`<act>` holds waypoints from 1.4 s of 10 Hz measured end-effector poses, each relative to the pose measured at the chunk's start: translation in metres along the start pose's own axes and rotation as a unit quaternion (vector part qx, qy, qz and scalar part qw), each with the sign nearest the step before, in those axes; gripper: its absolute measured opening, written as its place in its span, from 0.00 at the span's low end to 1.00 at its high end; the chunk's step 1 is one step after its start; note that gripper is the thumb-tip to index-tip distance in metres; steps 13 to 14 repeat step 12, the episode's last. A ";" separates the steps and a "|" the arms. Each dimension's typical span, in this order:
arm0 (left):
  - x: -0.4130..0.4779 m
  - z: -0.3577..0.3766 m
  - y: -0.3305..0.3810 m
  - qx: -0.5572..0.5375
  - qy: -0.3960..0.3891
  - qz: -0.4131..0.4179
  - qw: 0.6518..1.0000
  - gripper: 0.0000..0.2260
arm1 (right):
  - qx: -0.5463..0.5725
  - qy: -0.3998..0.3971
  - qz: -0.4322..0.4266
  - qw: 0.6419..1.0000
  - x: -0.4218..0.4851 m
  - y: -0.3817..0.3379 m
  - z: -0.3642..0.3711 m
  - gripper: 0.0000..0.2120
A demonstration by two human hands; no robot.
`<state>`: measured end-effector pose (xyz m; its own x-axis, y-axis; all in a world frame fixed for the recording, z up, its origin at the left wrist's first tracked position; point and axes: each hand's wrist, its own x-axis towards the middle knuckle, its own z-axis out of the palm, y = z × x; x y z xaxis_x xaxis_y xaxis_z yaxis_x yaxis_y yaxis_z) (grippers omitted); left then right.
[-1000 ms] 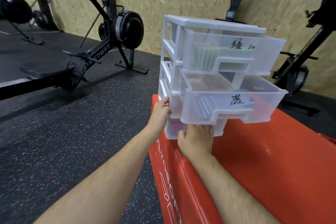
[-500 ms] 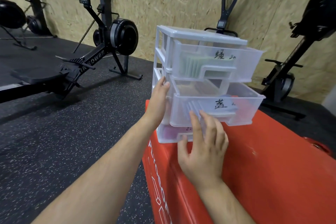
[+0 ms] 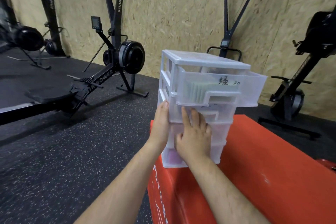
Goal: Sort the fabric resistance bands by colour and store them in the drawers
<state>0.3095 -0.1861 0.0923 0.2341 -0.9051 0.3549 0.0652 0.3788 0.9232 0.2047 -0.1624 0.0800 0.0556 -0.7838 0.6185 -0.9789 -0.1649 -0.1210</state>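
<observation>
Left hand [image 3: 161, 125] flat on side of drawer unit [image 3: 168, 71], fingers together, bracing. Right hand [image 3: 194, 132] spread on middle drawer [image 3: 222, 114], now pushed home; was open. Top drawer [image 3: 254, 89] still out, green bands [image 3: 197, 90] inside.

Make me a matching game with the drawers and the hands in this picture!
Things:
1. top drawer
2. middle drawer
3. left hand
4. right hand

States:
A. flat against the drawer fronts
B. pulled out, green bands inside
C. on the unit's left side
D. pushed nearly in

Pairs: 1-B, 2-D, 3-C, 4-A
</observation>
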 end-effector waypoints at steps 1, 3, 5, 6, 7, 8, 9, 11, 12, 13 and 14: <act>0.005 -0.001 -0.005 0.001 -0.003 0.003 1.000 0.28 | 0.022 0.012 -0.009 1.000 -0.002 -0.001 -0.008 0.37; 0.004 -0.002 0.037 -0.085 -0.025 0.026 0.996 0.21 | 0.094 0.218 -0.066 0.969 -0.018 0.013 -0.068 0.29; 0.026 0.005 0.084 -0.066 -0.141 0.037 0.987 0.30 | 0.039 0.153 -0.059 0.986 0.019 0.025 -0.103 0.31; 0.044 0.004 0.092 0.023 -0.128 0.053 0.990 0.30 | 0.002 0.065 -0.055 0.996 0.032 0.021 -0.104 0.35; 0.053 0.004 0.089 0.085 -0.122 0.075 0.986 0.25 | -0.025 -0.032 -0.053 0.998 0.050 0.017 -0.104 0.38; 0.066 0.001 0.079 0.185 -0.078 0.099 0.975 0.19 | -0.051 -0.064 -0.055 0.995 0.065 0.013 -0.102 0.39; 0.072 0.000 0.077 0.222 -0.046 0.102 0.969 0.15 | -0.061 -0.077 -0.050 0.994 0.076 0.008 -0.100 0.40; 0.071 -0.002 0.082 0.308 -0.046 0.105 0.944 0.14 | -0.067 -0.091 -0.064 0.992 0.075 0.008 -0.114 0.36; 0.054 -0.002 0.094 0.378 -0.015 0.132 0.916 0.11 | -0.064 -0.020 -0.076 0.995 0.067 0.017 -0.140 0.25; 0.054 -0.002 0.094 0.378 -0.015 0.132 0.916 0.11 | -0.064 -0.020 -0.076 0.995 0.067 0.017 -0.140 0.25; 0.054 -0.002 0.094 0.378 -0.015 0.132 0.916 0.11 | -0.064 -0.020 -0.076 0.995 0.067 0.017 -0.140 0.25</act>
